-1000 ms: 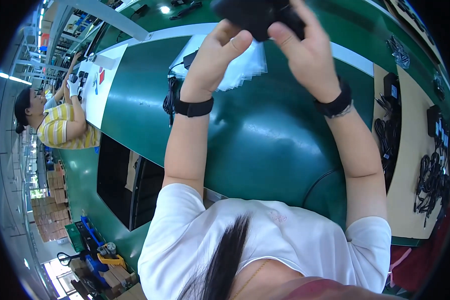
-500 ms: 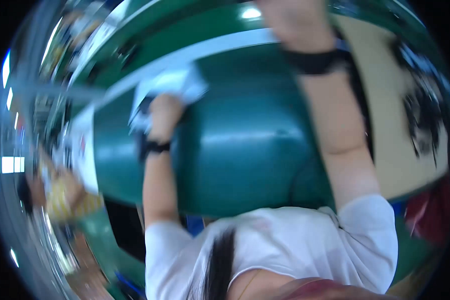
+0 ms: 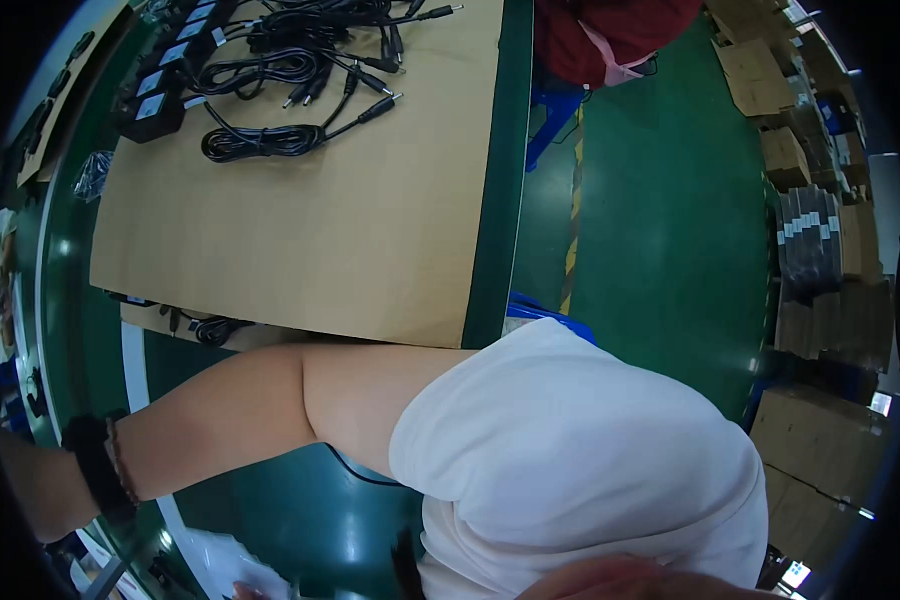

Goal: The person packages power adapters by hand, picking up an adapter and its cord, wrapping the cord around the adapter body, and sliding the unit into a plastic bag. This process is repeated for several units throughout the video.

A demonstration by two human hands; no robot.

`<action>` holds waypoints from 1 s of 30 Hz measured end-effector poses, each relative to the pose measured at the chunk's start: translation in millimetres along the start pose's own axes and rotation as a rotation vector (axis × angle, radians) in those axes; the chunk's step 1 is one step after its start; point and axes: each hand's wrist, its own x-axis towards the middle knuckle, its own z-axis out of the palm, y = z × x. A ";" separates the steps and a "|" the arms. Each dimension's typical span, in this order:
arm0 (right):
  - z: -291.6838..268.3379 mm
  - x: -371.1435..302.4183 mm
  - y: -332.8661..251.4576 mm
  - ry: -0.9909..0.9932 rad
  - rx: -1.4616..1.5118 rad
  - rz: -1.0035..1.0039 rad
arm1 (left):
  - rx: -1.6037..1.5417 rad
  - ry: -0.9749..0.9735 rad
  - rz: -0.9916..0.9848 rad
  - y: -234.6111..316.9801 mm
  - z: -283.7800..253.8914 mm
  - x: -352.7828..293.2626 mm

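Note:
My right arm reaches across to the left, a wide black band round its wrist. Only the back part of my right hand [image 3: 35, 490] shows at the left rim; its fingers are lost in the dark edge, so I cannot see whether it holds anything. At the bottom edge lies a clear-whitish plastic bag [image 3: 232, 562]. A sliver of my left hand [image 3: 244, 592] shows against this bag, the rest cut off by the frame. Black power adapters [image 3: 152, 112] with coiled cables [image 3: 262, 142] stand in a row on a cardboard sheet [image 3: 320, 230].
Another cardboard layer with a coiled cable [image 3: 213, 330] sits below the sheet's near edge. A blue stool [image 3: 552, 125] with red cloth [image 3: 615, 45] stands beyond the table. Cardboard boxes [image 3: 815, 460] line the right side, past a green floor [image 3: 670, 230] with a striped line.
The view has swung far to the right, bringing the adapters and boxes into sight. My left hand, earlier on the plastic bag in plain view, is now mostly out of frame.

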 end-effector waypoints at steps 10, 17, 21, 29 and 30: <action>172.2 -108.0 -155.5 0.144 -0.126 0.530 | -1.024 0.368 -0.035 26.1 -38.7 -22.3; 113.4 -161.8 -85.7 0.161 -0.365 1.114 | -0.570 0.452 -0.110 60.5 38.8 4.8; 89.1 -160.6 -72.2 0.052 -0.235 1.261 | -0.721 0.534 -0.088 59.1 33.3 -1.2; 83.2 -187.7 -45.8 0.096 -0.492 1.141 | -0.715 0.511 -0.027 62.1 28.0 -14.8; 80.8 -186.4 -46.7 0.075 -0.725 1.014 | -0.726 0.522 -0.058 62.3 25.6 -14.9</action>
